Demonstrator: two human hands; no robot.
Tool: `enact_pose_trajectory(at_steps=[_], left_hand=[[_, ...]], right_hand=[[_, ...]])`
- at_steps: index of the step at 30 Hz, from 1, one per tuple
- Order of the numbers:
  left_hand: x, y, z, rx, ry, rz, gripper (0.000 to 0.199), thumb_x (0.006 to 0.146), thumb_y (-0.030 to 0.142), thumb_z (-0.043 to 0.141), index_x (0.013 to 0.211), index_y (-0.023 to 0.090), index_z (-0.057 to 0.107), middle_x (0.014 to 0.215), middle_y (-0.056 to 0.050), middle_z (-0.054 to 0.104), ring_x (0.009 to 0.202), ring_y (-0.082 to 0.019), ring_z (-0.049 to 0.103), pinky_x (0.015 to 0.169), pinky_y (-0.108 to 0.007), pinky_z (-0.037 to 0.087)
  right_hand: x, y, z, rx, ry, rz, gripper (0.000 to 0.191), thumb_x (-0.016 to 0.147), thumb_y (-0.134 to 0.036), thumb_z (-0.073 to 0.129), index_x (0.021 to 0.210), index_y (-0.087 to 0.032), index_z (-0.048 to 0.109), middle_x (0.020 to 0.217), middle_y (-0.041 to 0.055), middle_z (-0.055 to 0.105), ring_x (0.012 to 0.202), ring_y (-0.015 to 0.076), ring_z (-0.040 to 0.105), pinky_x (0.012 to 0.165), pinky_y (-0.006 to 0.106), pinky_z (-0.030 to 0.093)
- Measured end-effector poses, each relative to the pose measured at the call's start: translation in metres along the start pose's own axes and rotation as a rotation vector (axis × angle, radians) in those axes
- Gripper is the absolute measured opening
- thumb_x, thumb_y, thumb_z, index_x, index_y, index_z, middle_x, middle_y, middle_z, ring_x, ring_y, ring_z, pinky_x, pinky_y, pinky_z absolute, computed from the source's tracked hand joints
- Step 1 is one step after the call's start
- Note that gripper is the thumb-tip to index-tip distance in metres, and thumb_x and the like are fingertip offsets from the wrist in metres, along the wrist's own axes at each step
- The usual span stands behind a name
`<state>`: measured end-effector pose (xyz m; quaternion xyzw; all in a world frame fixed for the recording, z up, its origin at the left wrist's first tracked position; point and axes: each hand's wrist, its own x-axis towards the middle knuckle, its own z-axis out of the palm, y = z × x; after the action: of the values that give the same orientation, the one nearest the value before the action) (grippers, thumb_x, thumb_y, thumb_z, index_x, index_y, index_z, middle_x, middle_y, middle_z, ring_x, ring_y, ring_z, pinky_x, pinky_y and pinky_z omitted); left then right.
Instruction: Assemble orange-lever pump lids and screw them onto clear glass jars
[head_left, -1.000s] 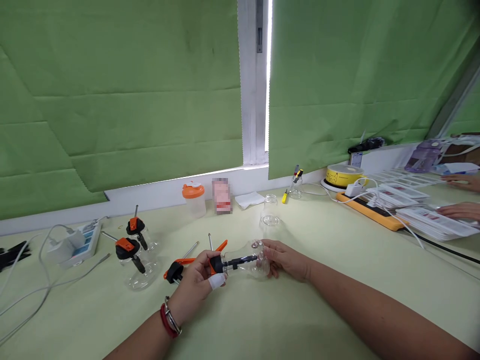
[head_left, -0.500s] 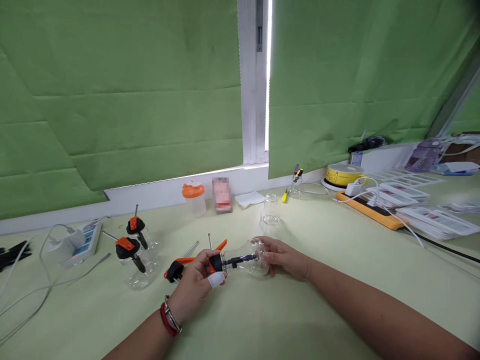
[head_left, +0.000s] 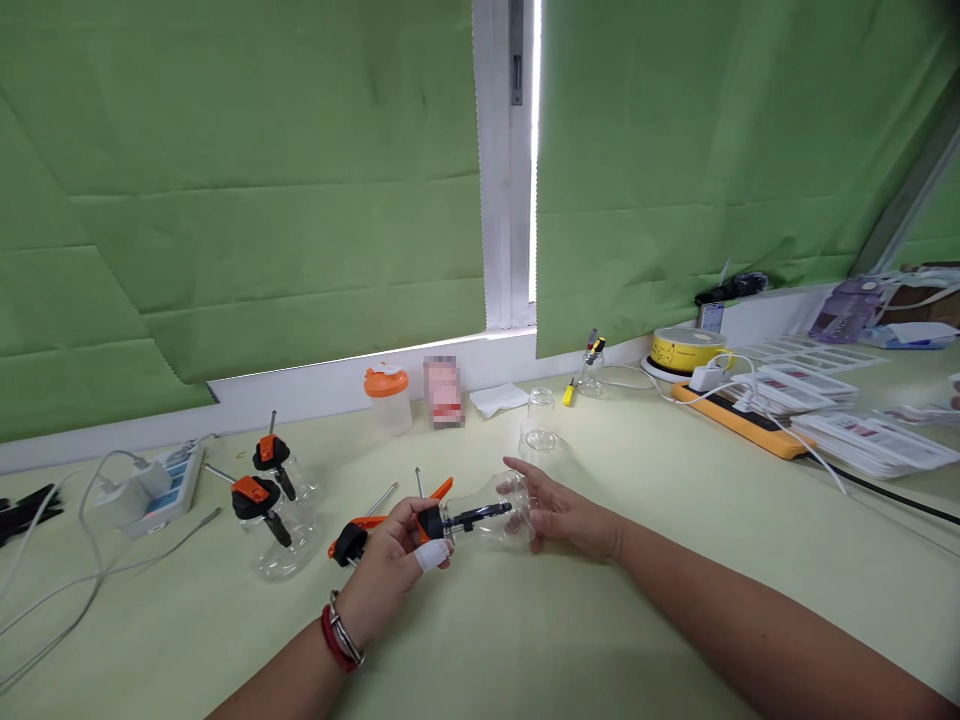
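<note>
My left hand [head_left: 405,545], with white tape on its thumb, is closed around the black-and-orange cap [head_left: 430,524] of a clear bottle [head_left: 487,500]. The bottle lies sideways above the table, a black tube inside it. Around its base is my right hand [head_left: 559,510], loosely cupped, with the index finger lifted and some fingers visible through the clear wall. Just behind my left hand lies another black-and-orange cap [head_left: 349,543] with an orange lever and metal rods. Two capped clear bottles [head_left: 281,550] stand farther left, metal rods sticking up from their caps.
An upturned clear glass vessel [head_left: 540,420] stands ahead, near a cup with an orange lid [head_left: 388,400], a paper sheet [head_left: 499,399] and a jar of screwdrivers [head_left: 592,375]. Power strips flank the table: white [head_left: 169,495] left, orange [head_left: 739,420] right, beside stacked cards [head_left: 870,445]. Cables trail across both sides.
My right hand has loosened around the bottle's base, and its index finger has risen and spread. The left hand keeps its hold on the cap, nearly still.
</note>
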<state>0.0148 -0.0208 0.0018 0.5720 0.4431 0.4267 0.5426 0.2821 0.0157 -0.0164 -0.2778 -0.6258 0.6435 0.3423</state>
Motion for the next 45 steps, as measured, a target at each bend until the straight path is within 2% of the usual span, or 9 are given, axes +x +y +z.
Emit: enact_pose_trajectory(at_steps=[2, 5, 19, 30, 33, 35, 38, 41, 45], left_hand=[[0.000, 0.001, 0.000, -0.001, 0.005, -0.002, 0.037, 0.070, 0.024, 0.072, 0.102, 0.022, 0.053, 0.082, 0.001, 0.059, 0.073, -0.015, 0.060, 0.075, -0.033, 0.052], [-0.001, 0.002, 0.001, -0.005, -0.010, 0.000, 0.038, 0.070, 0.024, 0.073, 0.103, 0.022, 0.053, 0.082, 0.000, 0.060, 0.073, -0.015, 0.060, 0.075, -0.034, 0.052], [-0.004, 0.001, 0.003, 0.009, -0.012, -0.011, 0.040, 0.068, 0.026, 0.073, 0.103, 0.023, 0.054, 0.084, 0.000, 0.059, 0.076, -0.016, 0.059, 0.074, -0.033, 0.052], [-0.006, -0.003, 0.003, 0.009, -0.055, 0.032, 0.040, 0.070, 0.027, 0.073, 0.106, 0.024, 0.054, 0.086, 0.000, 0.057, 0.080, -0.016, 0.058, 0.074, -0.032, 0.050], [-0.005, -0.001, 0.003, 0.009, -0.031, 0.029, 0.039, 0.070, 0.027, 0.073, 0.104, 0.024, 0.054, 0.087, 0.000, 0.057, 0.079, -0.016, 0.058, 0.073, -0.032, 0.051], [-0.004, 0.002, 0.003, 0.019, -0.008, 0.024, 0.037, 0.070, 0.027, 0.073, 0.102, 0.023, 0.055, 0.085, 0.000, 0.059, 0.075, -0.015, 0.058, 0.073, -0.032, 0.051], [-0.004, 0.008, 0.003, 0.028, 0.023, 0.014, 0.036, 0.071, 0.028, 0.071, 0.102, 0.021, 0.055, 0.079, 0.000, 0.061, 0.069, -0.015, 0.058, 0.072, -0.033, 0.051], [-0.004, 0.010, 0.003, 0.021, 0.023, 0.012, 0.037, 0.071, 0.028, 0.071, 0.103, 0.021, 0.054, 0.078, 0.000, 0.062, 0.069, -0.015, 0.058, 0.071, -0.032, 0.051], [-0.005, 0.007, 0.003, 0.035, 0.010, 0.027, 0.038, 0.070, 0.029, 0.072, 0.102, 0.022, 0.054, 0.081, -0.001, 0.060, 0.073, -0.016, 0.057, 0.072, -0.032, 0.050]], right_hand=[[-0.001, -0.002, 0.000, -0.007, -0.025, -0.035, 0.084, 0.072, -0.037, 0.075, 0.140, -0.037, 0.025, 0.134, 0.0098, 0.034, 0.098, 0.0173, 0.058, 0.072, 0.029, 0.050], [-0.001, -0.001, -0.001, -0.003, -0.034, -0.051, 0.074, 0.072, -0.032, 0.076, 0.135, -0.035, 0.035, 0.125, 0.0077, 0.039, 0.093, 0.0150, 0.058, 0.076, 0.031, 0.048], [0.001, 0.001, 0.001, 0.037, -0.005, 0.028, 0.063, 0.076, -0.046, 0.068, 0.128, -0.023, 0.042, 0.098, 0.0043, 0.053, 0.066, 0.0113, 0.059, 0.052, 0.023, 0.046], [0.003, 0.005, 0.004, 0.001, 0.061, 0.135, 0.052, 0.085, -0.062, 0.046, 0.107, -0.015, 0.050, 0.071, 0.0027, 0.063, 0.043, 0.0078, 0.050, 0.040, 0.020, 0.038], [0.003, 0.005, 0.005, 0.005, 0.056, 0.158, 0.056, 0.087, -0.062, 0.040, 0.115, -0.014, 0.049, 0.078, 0.0063, 0.064, 0.048, 0.0100, 0.055, 0.042, 0.021, 0.040], [0.002, 0.003, 0.006, 0.011, 0.059, 0.119, 0.060, 0.086, -0.060, 0.046, 0.131, -0.021, 0.039, 0.104, 0.0118, 0.061, 0.066, 0.0137, 0.062, 0.049, 0.023, 0.046], [-0.001, -0.002, 0.009, -0.023, 0.045, -0.021, 0.078, 0.079, -0.047, 0.065, 0.142, -0.037, 0.021, 0.138, 0.0118, 0.034, 0.096, 0.0167, 0.057, 0.069, 0.029, 0.051], [-0.002, -0.005, 0.010, -0.068, 0.022, -0.077, 0.078, 0.076, -0.041, 0.071, 0.140, -0.038, 0.027, 0.135, 0.0100, 0.033, 0.095, 0.0146, 0.055, 0.076, 0.031, 0.049], [-0.001, -0.004, 0.011, -0.049, 0.029, -0.014, 0.070, 0.077, -0.044, 0.068, 0.136, -0.033, 0.032, 0.119, 0.0084, 0.047, 0.078, 0.0118, 0.059, 0.065, 0.028, 0.049]])
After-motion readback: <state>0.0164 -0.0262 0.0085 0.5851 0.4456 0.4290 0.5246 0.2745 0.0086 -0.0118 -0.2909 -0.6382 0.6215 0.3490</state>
